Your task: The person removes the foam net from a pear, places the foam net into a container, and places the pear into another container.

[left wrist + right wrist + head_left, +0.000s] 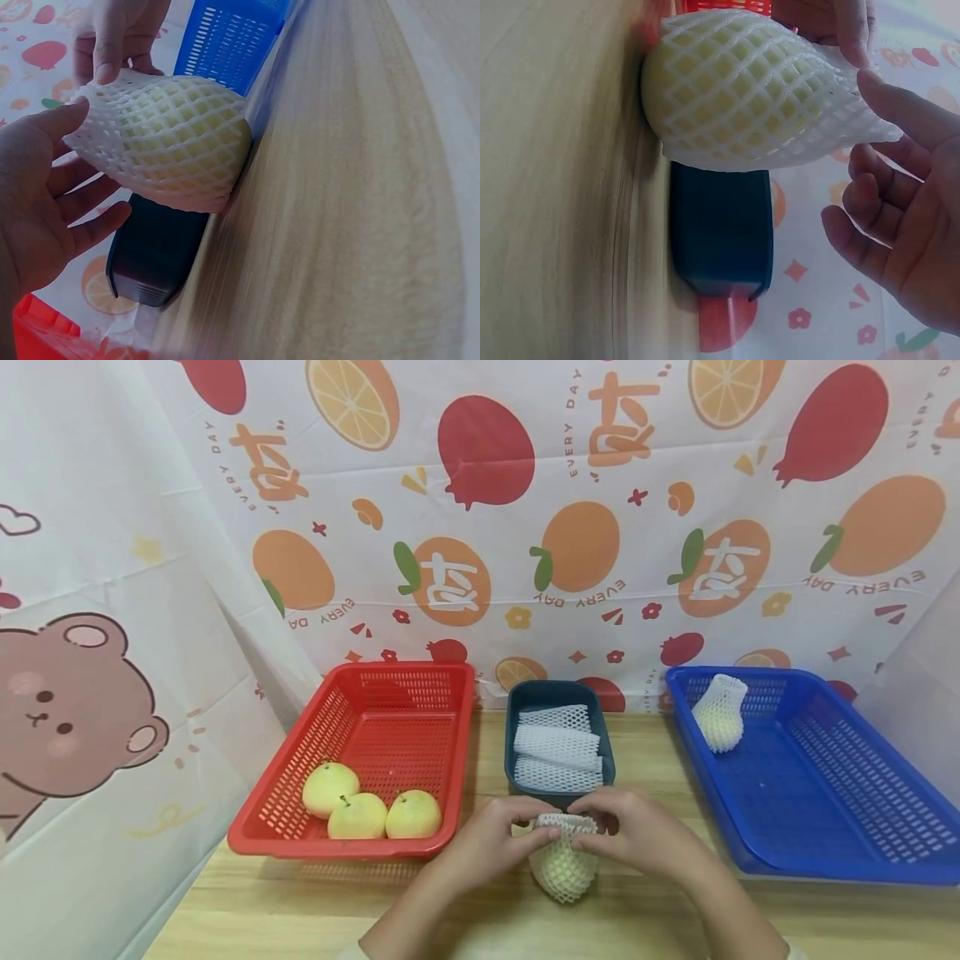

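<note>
Left hand [491, 841] and right hand [641, 828], fingers [528, 808] pinching, hold the rim of 1 foam net [567, 864] around a pear [655, 97] on the surface [637, 922]; 3 bare pears [357, 818] lie in the red basket [397, 739].

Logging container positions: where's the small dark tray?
The small dark tray sits just right of centre in head view, between red basket and blue basket, beyond the held fruit.

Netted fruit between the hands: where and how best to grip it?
Probably round the wide body of the netted fruit, from left and right: the dark container stands behind it, the table lies beneath, and the net neck narrows above and looks soft.
</note>
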Motion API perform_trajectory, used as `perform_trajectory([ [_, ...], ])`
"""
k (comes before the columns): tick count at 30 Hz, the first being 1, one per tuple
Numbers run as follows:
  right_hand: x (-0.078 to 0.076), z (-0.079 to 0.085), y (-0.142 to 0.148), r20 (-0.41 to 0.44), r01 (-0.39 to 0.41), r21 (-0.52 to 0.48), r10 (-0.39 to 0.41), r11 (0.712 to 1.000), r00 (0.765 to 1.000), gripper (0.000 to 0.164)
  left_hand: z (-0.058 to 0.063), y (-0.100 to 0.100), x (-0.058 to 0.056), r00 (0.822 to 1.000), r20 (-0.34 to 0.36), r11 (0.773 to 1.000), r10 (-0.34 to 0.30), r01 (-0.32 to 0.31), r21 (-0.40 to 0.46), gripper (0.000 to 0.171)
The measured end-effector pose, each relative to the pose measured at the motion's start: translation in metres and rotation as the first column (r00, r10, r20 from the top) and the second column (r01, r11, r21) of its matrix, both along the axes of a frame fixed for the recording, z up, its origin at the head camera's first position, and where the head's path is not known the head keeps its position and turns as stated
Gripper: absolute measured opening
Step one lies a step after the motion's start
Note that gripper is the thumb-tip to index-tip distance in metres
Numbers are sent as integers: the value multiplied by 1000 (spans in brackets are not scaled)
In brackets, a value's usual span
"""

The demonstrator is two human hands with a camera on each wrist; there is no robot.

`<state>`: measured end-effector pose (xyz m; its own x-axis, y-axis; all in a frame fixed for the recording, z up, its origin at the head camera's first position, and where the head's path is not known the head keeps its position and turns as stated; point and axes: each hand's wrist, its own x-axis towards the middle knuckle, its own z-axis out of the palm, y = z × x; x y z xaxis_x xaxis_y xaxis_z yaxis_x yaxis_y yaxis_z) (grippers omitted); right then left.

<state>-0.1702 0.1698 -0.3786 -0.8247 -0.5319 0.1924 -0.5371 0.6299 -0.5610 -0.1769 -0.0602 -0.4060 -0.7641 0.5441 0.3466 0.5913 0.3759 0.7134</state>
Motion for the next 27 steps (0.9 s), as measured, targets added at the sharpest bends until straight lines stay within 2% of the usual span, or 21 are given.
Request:
perform_trajectory([
  [11,-1,2,1,25,-5,-1,5,1000,1000,22,-1,2,3,1000,4,1000,12,-12,-13,28],
  [27,3,8,3,44,12,-44,-10,999,999,19,2,5,6,1000,-10,999,18,-18,-32,27],
])
